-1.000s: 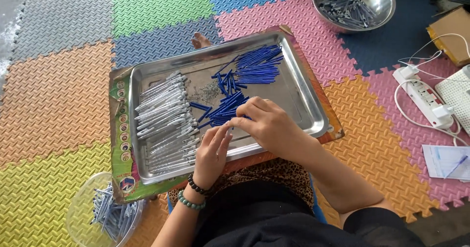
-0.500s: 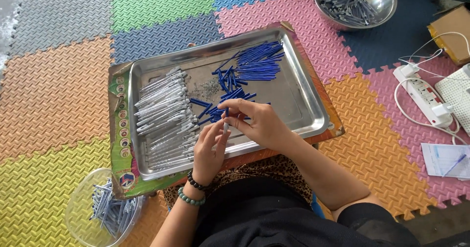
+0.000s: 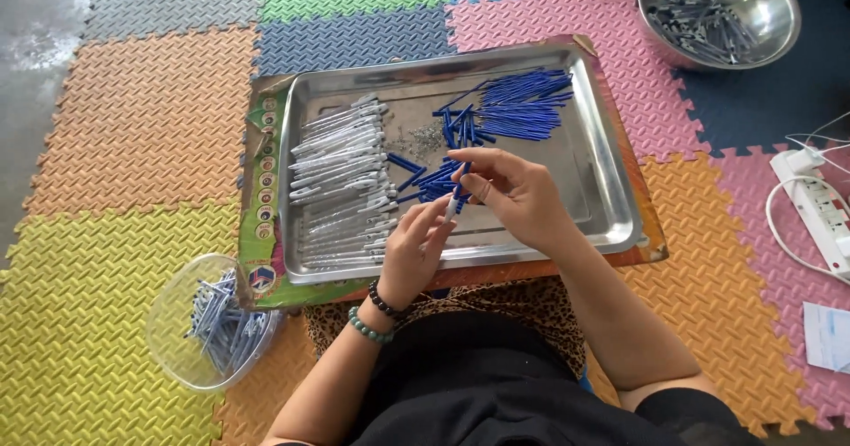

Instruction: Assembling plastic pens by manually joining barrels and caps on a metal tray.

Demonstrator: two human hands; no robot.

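Note:
A steel tray (image 3: 611, 207) rests on a cardboard board across my lap. Clear pen barrels (image 3: 341, 176) lie in rows on its left side, and blue refills (image 3: 522, 105) are heaped at its upper right, with more scattered mid-tray (image 3: 423, 179). My left hand (image 3: 412, 251) pinches a clear pen barrel (image 3: 452, 204) upright over the tray's middle. My right hand (image 3: 513, 194) meets it from the right, fingertips holding a blue refill (image 3: 466, 173) at the barrel's top end.
A clear plastic bowl (image 3: 181, 357) with finished pens sits on the yellow mat at lower left. A steel bowl (image 3: 770, 21) of dark parts stands at upper right. A white power strip (image 3: 819, 220) with cables lies at the right edge.
Both hands have lifted off the pile of refills and come together above the tray, now holding a barrel and a refill between them.

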